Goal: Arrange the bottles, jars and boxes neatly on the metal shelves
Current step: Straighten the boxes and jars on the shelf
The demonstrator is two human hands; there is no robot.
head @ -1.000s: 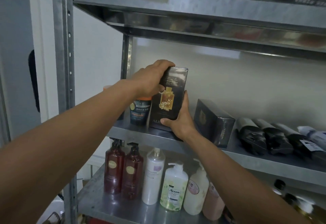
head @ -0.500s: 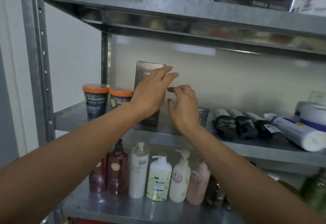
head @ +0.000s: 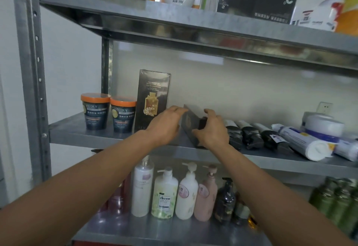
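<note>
A tall dark box (head: 154, 98) with a gold bottle picture stands upright on the middle metal shelf (head: 77, 135), beside two orange-lidded jars (head: 95, 114). Just right of it a second dark box (head: 190, 123) sits tilted on the shelf. My left hand (head: 164, 127) presses against its left side with fingers stretched over the top corner. My right hand (head: 212, 129) grips its right end, so the box is clasped between both hands. Most of that box is hidden behind them.
Several dark tubes (head: 251, 135) and white tubes (head: 302, 141) lie on the shelf right of my hands, with a white tub (head: 323, 125) behind. Pump bottles (head: 164, 193) line the lower shelf, green bottles (head: 337, 201) at right. Boxes and a bottle fill the top shelf (head: 135, 11).
The tall dark box was set upright beside the jars and let go. Both hands then moved right and down onto the second dark box. The view shifted right.
</note>
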